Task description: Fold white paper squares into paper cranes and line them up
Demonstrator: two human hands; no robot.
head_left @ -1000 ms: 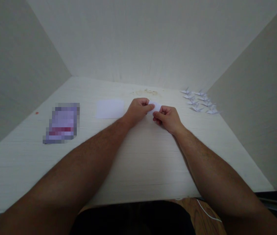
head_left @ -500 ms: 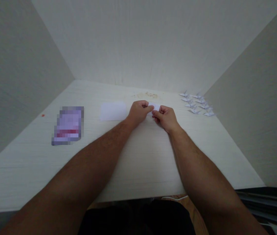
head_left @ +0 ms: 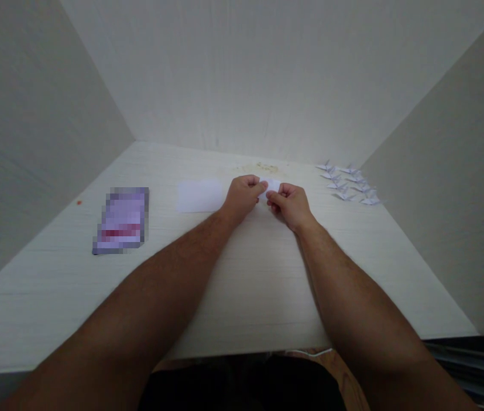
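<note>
Between my two hands is a small piece of white paper (head_left: pixel 271 185), held up just above the table. My left hand (head_left: pixel 245 195) pinches its left side between thumb and fingers. At its lower right, my right hand (head_left: pixel 291 204) grips it with the thumb on top. The fingers cover part of the paper, so its folds are hard to make out. To the left of my left hand lies a flat white sheet of paper (head_left: pixel 199 196). Several folded white paper cranes (head_left: pixel 347 181) stand in a cluster to the right of my right hand.
A pixelated purple, tablet-like object (head_left: pixel 122 220) lies at the left of the white table (head_left: pixel 259 297). Near the left edge is a small orange speck (head_left: pixel 79 202). Brownish marks (head_left: pixel 267 167) show near the back wall. Walls enclose the back and both sides.
Both hands keep hold of the small paper, with the fingers shifting only slightly; a little more of its face shows now. The whole view has shifted slightly.
</note>
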